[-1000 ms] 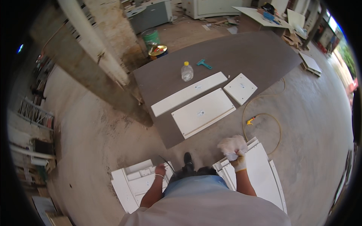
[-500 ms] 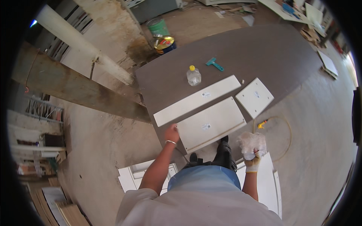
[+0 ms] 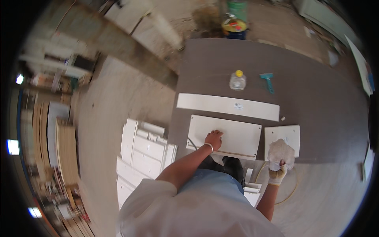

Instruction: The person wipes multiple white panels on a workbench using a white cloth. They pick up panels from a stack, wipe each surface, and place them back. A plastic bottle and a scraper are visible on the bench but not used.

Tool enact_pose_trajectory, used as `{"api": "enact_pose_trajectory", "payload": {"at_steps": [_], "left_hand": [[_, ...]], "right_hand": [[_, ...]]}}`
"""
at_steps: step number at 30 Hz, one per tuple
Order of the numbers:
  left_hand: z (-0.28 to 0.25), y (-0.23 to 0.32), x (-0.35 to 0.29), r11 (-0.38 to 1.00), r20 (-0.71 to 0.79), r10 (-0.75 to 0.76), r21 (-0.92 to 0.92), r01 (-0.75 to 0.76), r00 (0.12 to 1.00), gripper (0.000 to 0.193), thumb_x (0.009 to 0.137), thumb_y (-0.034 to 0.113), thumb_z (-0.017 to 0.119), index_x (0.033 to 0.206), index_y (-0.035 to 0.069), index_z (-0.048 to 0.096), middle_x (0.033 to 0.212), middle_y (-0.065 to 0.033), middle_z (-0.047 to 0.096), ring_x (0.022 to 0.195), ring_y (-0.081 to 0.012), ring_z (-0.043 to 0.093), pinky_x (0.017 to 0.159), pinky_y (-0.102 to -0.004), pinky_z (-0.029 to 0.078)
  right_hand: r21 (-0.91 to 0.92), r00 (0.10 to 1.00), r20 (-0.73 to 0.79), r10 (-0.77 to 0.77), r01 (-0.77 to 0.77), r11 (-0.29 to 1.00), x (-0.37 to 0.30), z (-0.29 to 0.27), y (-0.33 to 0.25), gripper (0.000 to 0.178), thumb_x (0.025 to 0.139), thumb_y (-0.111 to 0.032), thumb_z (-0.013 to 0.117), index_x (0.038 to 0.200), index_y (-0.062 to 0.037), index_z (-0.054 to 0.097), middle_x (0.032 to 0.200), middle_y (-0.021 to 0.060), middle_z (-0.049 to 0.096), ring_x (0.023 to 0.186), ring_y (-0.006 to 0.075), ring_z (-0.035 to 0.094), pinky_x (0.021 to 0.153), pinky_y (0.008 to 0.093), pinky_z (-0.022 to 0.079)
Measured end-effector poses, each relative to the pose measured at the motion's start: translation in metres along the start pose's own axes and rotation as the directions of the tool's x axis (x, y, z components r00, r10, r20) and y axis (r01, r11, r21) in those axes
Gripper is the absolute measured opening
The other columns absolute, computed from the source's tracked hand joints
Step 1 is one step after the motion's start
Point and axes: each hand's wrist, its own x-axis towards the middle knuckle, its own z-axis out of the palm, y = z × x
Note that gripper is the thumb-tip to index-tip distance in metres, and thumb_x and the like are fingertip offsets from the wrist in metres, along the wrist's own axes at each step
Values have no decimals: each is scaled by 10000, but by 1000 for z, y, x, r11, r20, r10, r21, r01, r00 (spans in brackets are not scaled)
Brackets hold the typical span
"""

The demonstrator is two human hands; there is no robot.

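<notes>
My bare left hand (image 3: 214,138), with a pale bracelet at the wrist, rests on the middle of a white drilled panel (image 3: 241,132). Its fingers lie bent on the surface and cover the spot where the label was. In a knit glove with bare fingertips, my right hand (image 3: 278,172) grips a crumpled whitish rag (image 3: 281,152). The rag hangs over the near part of a small square white panel (image 3: 292,134), hiding some of it. Beyond both lies a long narrow white strip panel (image 3: 205,104) with a label.
On the dark table (image 3: 316,106) stand a clear bottle with yellow cap (image 3: 237,81) and a teal scraper (image 3: 268,82). White panels (image 3: 148,150) are stacked at left. A yellow hose (image 3: 294,189) lies on the floor at right. Beyond the table are drums (image 3: 235,29).
My left hand has gone from the panel's left edge onto its middle. My right hand has brought the rag up to the small panel. The whole view has turned.
</notes>
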Motion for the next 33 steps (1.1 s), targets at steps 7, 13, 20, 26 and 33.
{"api": "enact_pose_trajectory", "payload": {"at_steps": [7,13,20,26,33], "left_hand": [[-16,16,65,971,-147,-189,-174,163,971,420,890,93,652,1307,74,700,1304,-169,699,1211,-390,646,1037,-514,544],[-43,14,152,925,-205,-241,-344,161,949,718,898,171,733,1554,9,487,1471,-245,607,1387,-417,552,1191,-495,459],[-74,18,290,912,-417,45,-354,-208,908,1321,713,341,980,1713,36,172,1653,-242,429,1529,-400,423,1258,-472,387],[-80,28,327,836,-154,22,-539,-103,988,897,723,343,965,1489,93,571,1471,-182,579,1395,-381,541,1175,-463,464],[-96,32,319,940,-182,147,-279,-194,972,597,771,370,925,1226,82,666,1315,-172,661,1284,-381,616,1132,-486,476]], "right_hand": [[-146,989,73,125,-113,983,39,52,-18,761,794,-25,620,1545,-44,504,1544,172,580,1441,417,541,1216,625,437],[-258,993,59,99,-81,963,12,56,-26,748,801,-29,627,1537,-10,498,1549,191,572,1438,423,542,1204,603,455],[-273,999,-35,-3,-6,962,-57,49,8,737,936,-315,763,1578,-61,505,1570,158,580,1428,384,561,1171,553,476],[-277,991,-124,-39,3,961,-87,61,70,791,964,-405,770,1614,-79,459,1609,153,533,1461,385,518,1216,578,432],[-340,995,-83,-60,28,940,-55,100,110,834,954,-378,783,1639,-79,413,1624,158,510,1488,403,484,1242,585,408]]}}
